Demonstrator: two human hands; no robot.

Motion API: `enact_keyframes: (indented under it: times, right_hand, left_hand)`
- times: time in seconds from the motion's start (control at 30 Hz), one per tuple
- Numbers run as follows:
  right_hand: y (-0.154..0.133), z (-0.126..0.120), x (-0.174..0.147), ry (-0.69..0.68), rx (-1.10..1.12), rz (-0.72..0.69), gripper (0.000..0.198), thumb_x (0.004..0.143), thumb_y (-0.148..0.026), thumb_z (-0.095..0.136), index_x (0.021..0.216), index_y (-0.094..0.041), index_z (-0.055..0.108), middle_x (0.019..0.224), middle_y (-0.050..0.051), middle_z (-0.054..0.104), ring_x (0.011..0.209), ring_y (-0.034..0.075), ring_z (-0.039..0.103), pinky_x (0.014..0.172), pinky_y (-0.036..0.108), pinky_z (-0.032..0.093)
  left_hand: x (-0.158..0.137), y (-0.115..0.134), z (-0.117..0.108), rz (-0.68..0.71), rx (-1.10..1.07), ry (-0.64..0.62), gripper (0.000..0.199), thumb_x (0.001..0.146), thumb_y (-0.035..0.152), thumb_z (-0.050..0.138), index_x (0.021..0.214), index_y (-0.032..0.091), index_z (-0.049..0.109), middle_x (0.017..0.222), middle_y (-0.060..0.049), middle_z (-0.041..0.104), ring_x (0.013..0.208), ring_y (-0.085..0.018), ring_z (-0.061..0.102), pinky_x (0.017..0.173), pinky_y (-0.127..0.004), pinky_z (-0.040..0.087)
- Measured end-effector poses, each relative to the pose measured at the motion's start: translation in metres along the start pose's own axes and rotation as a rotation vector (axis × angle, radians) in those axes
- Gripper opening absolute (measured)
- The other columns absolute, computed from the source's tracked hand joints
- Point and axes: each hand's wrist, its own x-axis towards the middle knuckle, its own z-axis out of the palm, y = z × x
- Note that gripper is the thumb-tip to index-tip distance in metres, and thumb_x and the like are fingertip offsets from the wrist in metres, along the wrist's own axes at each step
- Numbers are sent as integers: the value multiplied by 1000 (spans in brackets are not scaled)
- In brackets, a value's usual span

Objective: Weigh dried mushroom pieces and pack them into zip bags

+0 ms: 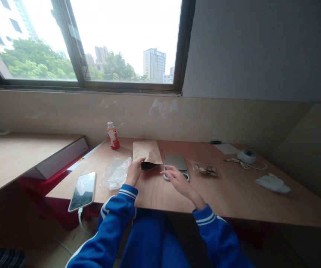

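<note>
A brown kraft paper bag (pixel 147 152) lies on the table with its dark mouth gaping toward me. My left hand (pixel 134 172) grips the left corner of that mouth, thumb on top. Just right of the bag, my right hand (pixel 177 179) hovers over the front of a small kitchen scale (pixel 175 162), fingers stretched out and holding nothing. The scale has a silver plate and a white body, partly covered by my fingers. To its right sits a clear plastic bag (pixel 205 169) with brownish pieces inside. What the paper bag contains is hidden.
Crumpled clear plastic (pixel 118 173) lies left of my left hand. A phone (pixel 82 191) with a cable overhangs the front left edge. A red-and-white bottle (pixel 112 136) stands behind. Rightward are a white dome camera (pixel 246 156), a paper sheet (pixel 226 149) and a white packet (pixel 272 183).
</note>
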Motion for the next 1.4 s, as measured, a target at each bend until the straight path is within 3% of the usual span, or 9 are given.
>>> enact_keyframes:
  times: [0.07,0.2,0.3,0.43,0.73,0.97,1.1,1.23,1.4]
  right_hand:
    - [-25,24,8,-4,-2,-22,35,98,-26,35,106,-17,68,117,11,64,110,18,61,96,31,47]
    - [-50,55,27,107,-394,163,31,97,-18,36,111,-10,63,106,16,68,101,25,65,88,35,51]
    - [-58,61,36,99,-617,348,32,98,-25,37,108,-9,63,98,18,70,88,29,69,72,36,54]
    - [-63,56,39,7,-670,470,27,96,-19,42,93,-10,68,90,19,71,79,29,72,62,32,53]
    - [-57,35,22,53,-556,342,26,95,-17,43,99,-23,68,101,6,72,81,20,71,64,26,49]
    - [-60,3,0,185,-112,147,23,89,-26,54,108,-24,66,103,4,71,80,18,67,70,29,52]
    - [-34,-26,-31,240,145,110,33,90,-39,51,116,-22,62,98,6,68,64,14,58,52,24,49]
    - [6,-32,-32,427,-66,185,37,90,-38,50,118,-17,61,99,10,67,73,18,59,62,29,52]
    - [30,-19,9,278,-526,141,34,90,-21,48,121,-14,60,110,14,68,100,26,59,90,42,46]
  left_hand:
    - [-7,9,-7,8,18,8,36,91,17,45,120,25,65,114,-4,71,99,-19,67,83,-25,49]
    - [-23,33,-22,39,80,78,37,92,24,46,125,32,61,114,0,71,98,-20,68,78,-26,49]
    - [-32,47,-29,46,130,121,36,91,25,48,122,33,63,104,-1,74,89,-20,70,70,-25,49]
    - [-42,56,-27,50,81,119,34,91,23,49,118,32,66,95,-1,76,81,-18,70,66,-23,47]
    - [-39,61,-31,-30,12,127,30,89,27,53,114,33,69,90,-1,77,80,-19,70,64,-23,45]
    - [-32,63,-40,-54,-42,120,28,87,28,52,108,32,71,95,0,76,86,-19,69,67,-23,46]
    - [-29,62,-44,-95,-43,145,28,88,30,51,107,32,72,98,-1,76,89,-20,69,67,-25,46]
    - [-30,64,-44,-119,-50,154,28,87,31,51,107,31,72,97,-1,76,90,-21,69,67,-25,46]
    - [-32,67,-45,-100,-29,136,29,88,31,51,108,30,72,97,-2,76,89,-20,69,66,-25,46]
